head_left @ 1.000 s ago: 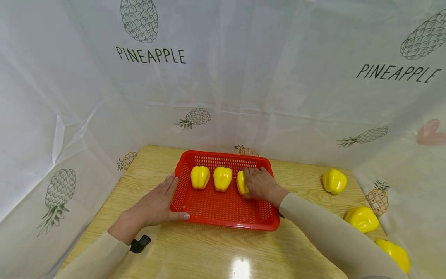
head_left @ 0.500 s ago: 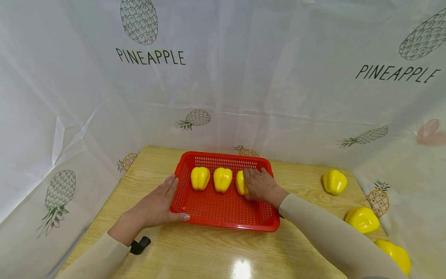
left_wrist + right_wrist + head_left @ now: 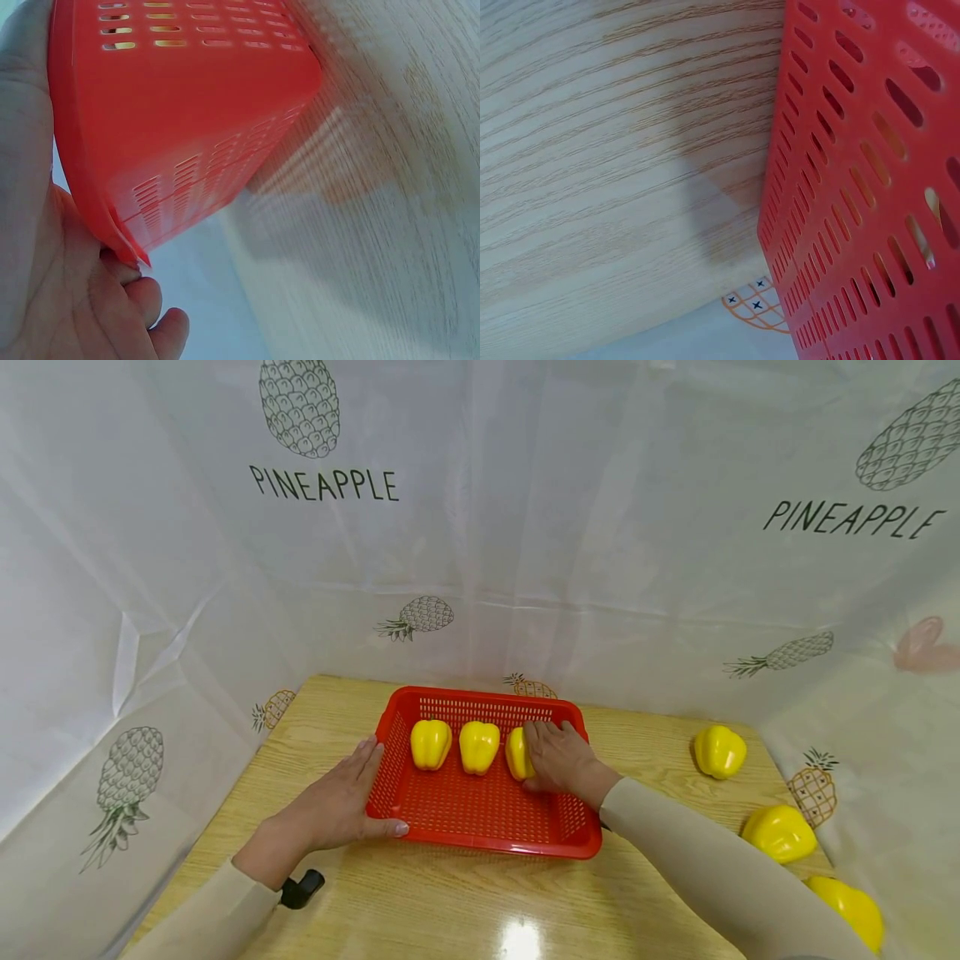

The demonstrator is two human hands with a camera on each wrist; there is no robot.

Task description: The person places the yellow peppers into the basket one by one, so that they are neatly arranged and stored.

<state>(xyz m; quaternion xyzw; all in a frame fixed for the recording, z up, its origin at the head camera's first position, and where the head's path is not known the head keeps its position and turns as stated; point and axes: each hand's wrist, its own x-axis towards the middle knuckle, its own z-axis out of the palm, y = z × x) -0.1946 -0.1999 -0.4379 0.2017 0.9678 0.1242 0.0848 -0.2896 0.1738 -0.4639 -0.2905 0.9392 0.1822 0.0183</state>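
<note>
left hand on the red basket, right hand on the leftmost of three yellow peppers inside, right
Not the leftmost: the head view shows the right hand on the rightmost yellow pepper. The left hand is on the red basket, as you say.

Mostly glossy surfaces
The red basket (image 3: 450, 802) is of smooth plastic, the yellow peppers (image 3: 431, 745) are very shiny, the table (image 3: 420, 910) shows glossy wood grain.

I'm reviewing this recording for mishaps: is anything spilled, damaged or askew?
Nothing stands out: the red plastic basket sits upright on the table, three yellow bell peppers in it, one held by the right hand; three others along the table's right side look intact.
</note>
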